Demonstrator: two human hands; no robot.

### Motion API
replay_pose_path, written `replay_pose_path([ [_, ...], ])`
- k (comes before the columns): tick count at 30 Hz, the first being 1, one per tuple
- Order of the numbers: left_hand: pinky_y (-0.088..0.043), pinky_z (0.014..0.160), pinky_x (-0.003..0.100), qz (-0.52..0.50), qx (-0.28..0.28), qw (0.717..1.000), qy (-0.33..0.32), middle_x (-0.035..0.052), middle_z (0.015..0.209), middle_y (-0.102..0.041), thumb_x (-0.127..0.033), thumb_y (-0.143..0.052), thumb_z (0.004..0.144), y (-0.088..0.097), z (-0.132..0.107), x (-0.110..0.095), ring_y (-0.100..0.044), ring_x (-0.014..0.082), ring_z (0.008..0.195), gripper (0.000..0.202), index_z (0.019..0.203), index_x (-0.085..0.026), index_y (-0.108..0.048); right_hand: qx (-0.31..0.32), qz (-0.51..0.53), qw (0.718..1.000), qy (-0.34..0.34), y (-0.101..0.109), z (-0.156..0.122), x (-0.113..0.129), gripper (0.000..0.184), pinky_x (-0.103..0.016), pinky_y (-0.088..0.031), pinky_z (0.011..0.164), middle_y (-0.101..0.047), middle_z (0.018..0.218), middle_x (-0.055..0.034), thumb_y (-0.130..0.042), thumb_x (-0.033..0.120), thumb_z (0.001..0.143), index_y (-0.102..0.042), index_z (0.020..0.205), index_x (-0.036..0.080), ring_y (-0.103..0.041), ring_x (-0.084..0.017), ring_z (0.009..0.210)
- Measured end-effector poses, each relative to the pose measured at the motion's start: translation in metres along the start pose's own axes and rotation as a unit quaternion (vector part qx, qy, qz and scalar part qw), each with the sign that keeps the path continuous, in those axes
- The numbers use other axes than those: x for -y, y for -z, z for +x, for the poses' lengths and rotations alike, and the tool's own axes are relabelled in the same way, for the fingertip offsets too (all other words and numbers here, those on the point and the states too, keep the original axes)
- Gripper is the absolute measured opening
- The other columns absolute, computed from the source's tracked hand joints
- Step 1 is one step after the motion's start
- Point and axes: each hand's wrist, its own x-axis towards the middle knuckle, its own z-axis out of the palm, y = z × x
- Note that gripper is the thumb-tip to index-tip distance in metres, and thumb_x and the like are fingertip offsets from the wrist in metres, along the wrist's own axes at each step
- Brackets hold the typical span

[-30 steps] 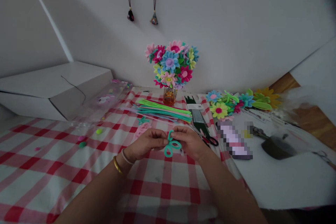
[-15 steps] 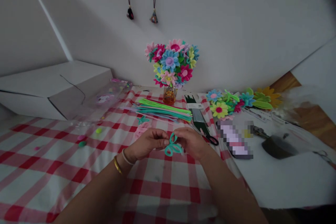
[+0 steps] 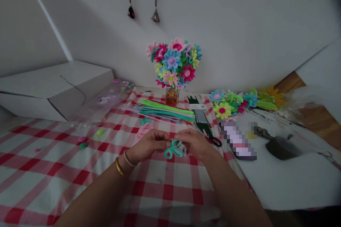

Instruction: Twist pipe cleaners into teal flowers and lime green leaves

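A teal pipe cleaner (image 3: 174, 150), bent into several loops, is held between both hands above the checked cloth. My left hand (image 3: 153, 145) pinches its left side between thumb and fingers. At its upper right, my right hand (image 3: 192, 143) grips it with closed fingers, and the fingertips are partly hidden. Just behind my left hand lie pink looped pipe cleaners (image 3: 144, 131) and a small teal looped piece (image 3: 145, 121). Farther back is a bundle of straight pipe cleaners (image 3: 167, 110) in green, teal and other colours.
A glass vase (image 3: 172, 96) of fuzzy flowers stands at the back. Right of the bundle are dark green stems (image 3: 201, 113) and scissors (image 3: 216, 142). More fuzzy flowers (image 3: 223, 110) and a blurred-out phone-like object (image 3: 239, 143) lie right. A white box (image 3: 55, 88) sits left.
The teal looped piece has turned slightly in my fingers, its lower loops shifting left and its upper loop tilting right. Both hands stay in nearly the same place.
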Motion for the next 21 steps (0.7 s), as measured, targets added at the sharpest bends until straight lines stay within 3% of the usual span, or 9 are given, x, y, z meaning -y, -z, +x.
replay_pose_path([
  [6,-0.025,0.045,0.019,-0.002,-0.023,0.998,-0.058,-0.0033,0.053,-0.048,-0.026,-0.065,0.068,-0.0008,0.0039,0.0048,-0.036,0.0045,0.047,0.016,0.073,-0.012,-0.06,-0.024,0.075,0.997,0.016,-0.0043,0.0019,-0.0014,0.013,-0.023,-0.036,0.053,-0.058,0.055,0.0007,-0.064,0.024,0.067,-0.065,0.059,0.014,-0.05,-0.008,0.052],
  [14,-0.029,0.048,0.02,0.017,0.019,0.995,-0.094,-0.0019,0.057,-0.048,-0.027,-0.059,0.074,-0.0007,0.0057,0.0087,-0.039,0.0051,0.05,0.016,0.075,-0.011,-0.059,-0.001,0.147,0.989,0.002,-0.001,0.004,-0.0011,0.013,-0.022,-0.035,0.049,-0.06,0.056,-0.0002,-0.067,0.025,0.065,-0.063,0.062,0.013,-0.05,-0.008,0.05],
  [21,-0.03,0.05,0.02,-0.001,-0.002,0.986,-0.166,-0.0022,0.06,-0.047,-0.022,-0.057,0.076,-0.0058,0.003,0.009,-0.04,0.0054,0.051,0.009,0.076,-0.013,-0.057,-0.004,0.17,0.984,0.053,-0.0083,0.005,-0.0042,0.01,-0.023,-0.038,0.054,-0.06,0.06,0.0007,-0.066,0.023,0.066,-0.063,0.062,0.015,-0.05,-0.009,0.054],
])
